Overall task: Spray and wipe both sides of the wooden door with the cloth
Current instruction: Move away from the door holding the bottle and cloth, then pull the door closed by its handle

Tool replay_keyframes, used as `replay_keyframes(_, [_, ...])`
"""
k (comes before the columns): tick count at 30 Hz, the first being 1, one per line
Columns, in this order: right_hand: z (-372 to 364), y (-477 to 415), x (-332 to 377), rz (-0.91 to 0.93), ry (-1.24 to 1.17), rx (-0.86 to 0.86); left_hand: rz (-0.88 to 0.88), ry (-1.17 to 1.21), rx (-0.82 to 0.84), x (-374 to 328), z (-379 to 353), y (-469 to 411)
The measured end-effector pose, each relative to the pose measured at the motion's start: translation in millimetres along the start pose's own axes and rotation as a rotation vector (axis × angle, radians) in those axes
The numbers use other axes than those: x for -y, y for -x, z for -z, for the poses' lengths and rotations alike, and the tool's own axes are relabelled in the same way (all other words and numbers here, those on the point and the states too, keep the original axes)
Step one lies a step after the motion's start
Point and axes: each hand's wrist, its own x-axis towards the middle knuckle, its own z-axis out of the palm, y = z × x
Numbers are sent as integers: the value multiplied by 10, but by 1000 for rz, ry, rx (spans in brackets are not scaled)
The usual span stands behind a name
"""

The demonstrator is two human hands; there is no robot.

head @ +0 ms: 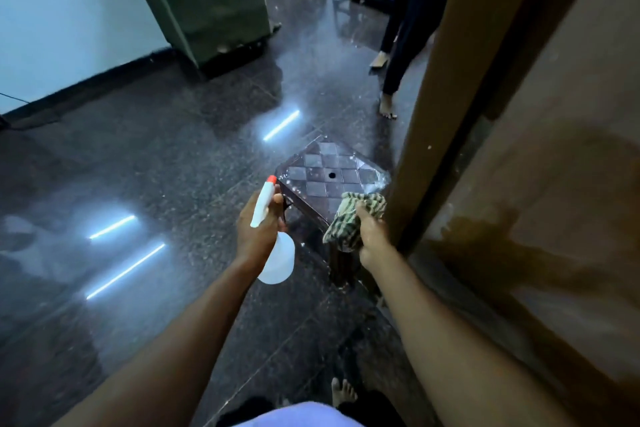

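Observation:
The wooden door (pixel 554 184) fills the right side, its edge (pixel 446 97) facing me and a dark wet patch low on its face. My left hand (pixel 258 229) grips a white spray bottle (pixel 277 253) with a red-tipped nozzle, held left of the door edge and pointing away from me. My right hand (pixel 372 239) holds a crumpled green-and-white striped cloth (pixel 353 218) just beside the door's edge, not touching the door's face.
A dark plastic stool (pixel 329 177) with a chequered top stands on the glossy dark floor just beyond my hands. Another person's legs (pixel 398 55) stand past the door edge. A green armchair (pixel 207 0) sits at the far left wall. My bare foot (pixel 341 392) shows below.

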Motion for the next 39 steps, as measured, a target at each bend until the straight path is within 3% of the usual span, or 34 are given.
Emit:
replay_keyframes(5, [-425,-259,206,-35,6,-97,7,-52,86,297,-161,-1062])
replay_keyframes(10, [-590,-780,91,-205,-14,-148,-8,-69,214,652,-316,-1727])
replay_keyframes(12, [-1029,-1638,111,-250,-144,-336,66,-106,367,1148,-678,-2912])
replay_keyframes(14, [-1002,-1720,61,-283,-171,-300,28,-140,352,1066,-738,-2968])
replay_keyframes(21, [-1452,-2610,291,-310,-276,-423,-3,-143,505,1540,-1347,-4126])
replay_keyframes(29, [-1497,-2849,413,-326,-121,-549,-18,-95,579,1953,-1642,-4264])
replay_keyframes(34, [-1477,-2806,335,-296,133,-668,-80,-164,635,2184,-1544,-4218])
replay_keyframes(39, [-1394,-2541,342,-255,171,-659,-120,-280,659,2309,-1383,-4253])
